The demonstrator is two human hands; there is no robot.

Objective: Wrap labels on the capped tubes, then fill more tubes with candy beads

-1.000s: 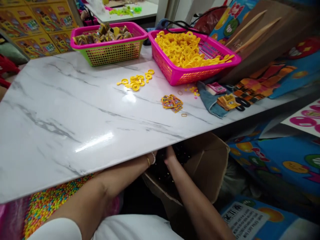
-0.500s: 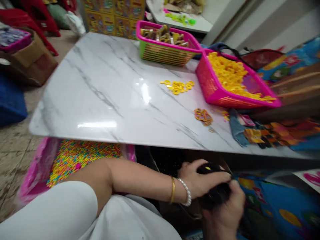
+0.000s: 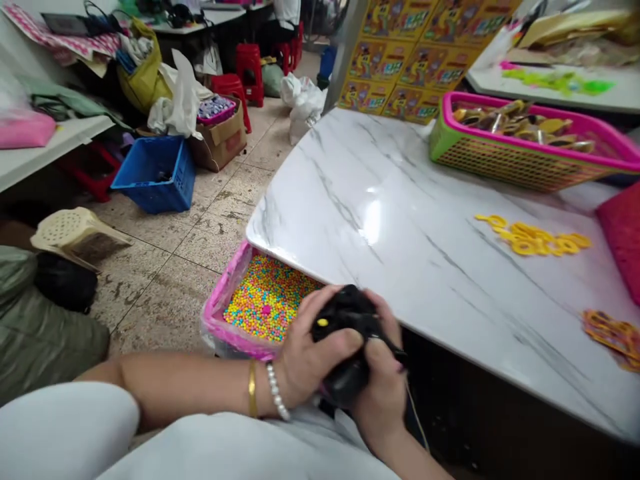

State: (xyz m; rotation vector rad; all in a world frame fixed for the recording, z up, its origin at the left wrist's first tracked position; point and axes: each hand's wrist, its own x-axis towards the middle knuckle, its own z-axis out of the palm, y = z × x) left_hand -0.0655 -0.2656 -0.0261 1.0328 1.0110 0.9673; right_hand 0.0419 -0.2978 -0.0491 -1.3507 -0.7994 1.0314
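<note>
Both hands are wrapped round a black, rounded object (image 3: 350, 313) with a small yellow spot on its upper left; its kind I cannot make out. My left hand (image 3: 305, 360), with a gold bangle and a pearl bracelet at the wrist, grips its left side, thumb across the front. On the right side my right hand (image 3: 383, 380) closes round it, its thumb beside the left one. The object is held above my lap, close to the front edge of the white marbled table (image 3: 310, 207). A pink, plastic-lined tub (image 3: 220, 320) of small colourful balls (image 3: 270, 293) stands just left of it.
Yellow plastic pieces (image 3: 537, 239) and orange printed pieces (image 3: 613, 337) lie on the table. A pink-and-green basket (image 3: 530, 160) of wrapped items stands behind, near stacked yellow boxes (image 3: 400, 60). On the floor at left are a blue crate (image 3: 155, 173) and a cream stool (image 3: 75, 230).
My view has swung left, bringing more floor into sight. Both hands, still round the black object, have shifted left along the table's front edge, nearer the tub of balls.
</note>
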